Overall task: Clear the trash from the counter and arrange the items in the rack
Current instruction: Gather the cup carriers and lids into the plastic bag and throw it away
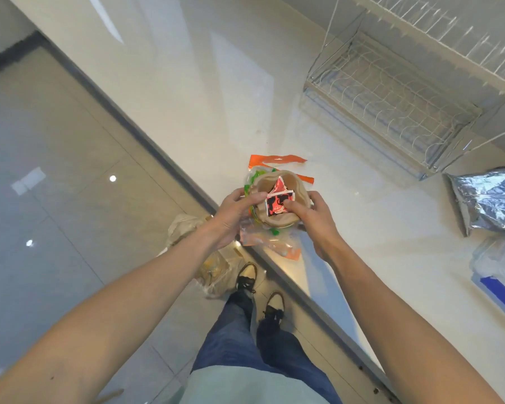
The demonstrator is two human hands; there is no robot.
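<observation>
Counter (204,91) pale and glossy, dark front edge beside grey floor (41,170); wire rack (391,103) well apart. Left hand (233,214) and right hand (312,214) clamped around tan bowl (277,220) of wrappers near that edge.

Your two forearms are bare all the way up, with no sleeves, watch or bands showing on them. Your left hand (233,215) and right hand (315,220) wear no gloves or rings that can be made out. You have on a pale mint-green cotton top (245,386), loose dark blue denim jeans (263,339), and black-and-cream low lace-up sneakers (247,277) with black laces and dark toe caps.
</observation>
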